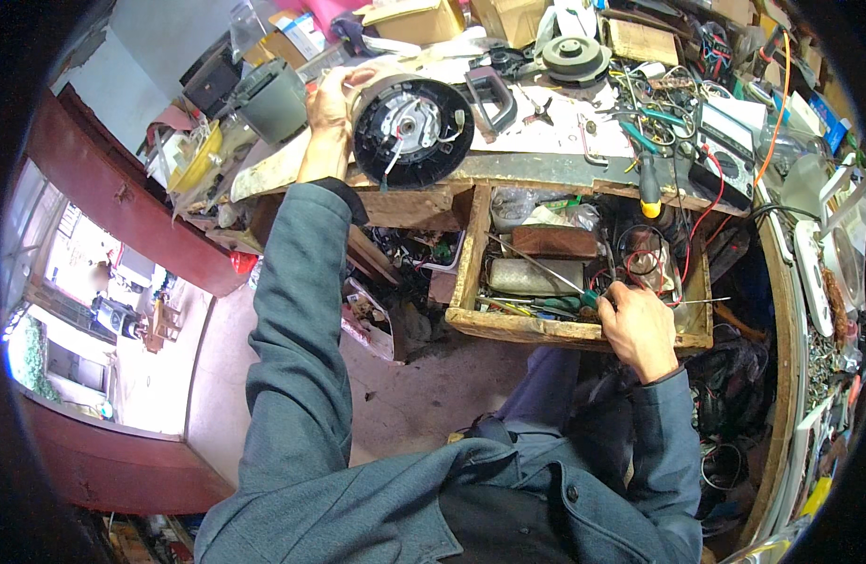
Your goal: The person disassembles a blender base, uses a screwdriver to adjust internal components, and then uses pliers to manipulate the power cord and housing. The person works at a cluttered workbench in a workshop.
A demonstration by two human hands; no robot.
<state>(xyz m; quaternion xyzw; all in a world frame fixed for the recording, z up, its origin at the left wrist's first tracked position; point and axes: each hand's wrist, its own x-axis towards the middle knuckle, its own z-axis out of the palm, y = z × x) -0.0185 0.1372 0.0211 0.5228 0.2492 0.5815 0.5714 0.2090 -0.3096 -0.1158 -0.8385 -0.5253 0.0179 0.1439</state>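
My left hand [331,105] grips the rim of a round black appliance base [377,155], tilted up at the bench's front edge. Its open underside shows a metal plate [412,120] with a central hub and loose white wires. Part of my left fingers is hidden behind the base. Over the front of the open wooden drawer [527,331], my right hand [640,324] is closed on a screwdriver [557,274] with a long thin shaft and a green handle. In the drawer lie a brown block [553,242], a pale block [536,278] and loose tools.
On the bench stand a grey pot [271,101], a purple-grey handle part [492,99] and a round grey part [574,61]. A yellow-and-black screwdriver [649,188] overhangs the edge, near a multimeter [724,169] with a red lead. Clutter fills the right side.
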